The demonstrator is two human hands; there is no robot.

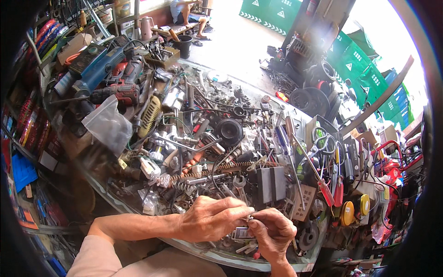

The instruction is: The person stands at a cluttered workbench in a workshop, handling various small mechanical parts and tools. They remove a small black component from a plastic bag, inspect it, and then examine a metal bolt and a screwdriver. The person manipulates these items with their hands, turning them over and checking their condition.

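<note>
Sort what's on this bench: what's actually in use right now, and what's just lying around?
In use:
- left hand and right hand, pinching a small metal part between the fingertips
- small flat silvery piece under the right hand

Lying about:
- blue power drill
- coil spring
- black round part
- red-handled screwdriver
- yellow tape rolls

We found a tiny metal part (249,217), silvery and too small to make out in detail, pinched between the fingertips of both hands above the cluttered bench's near edge. Just below it, a small flat silvery rectangular piece (242,233) lay level.
</note>
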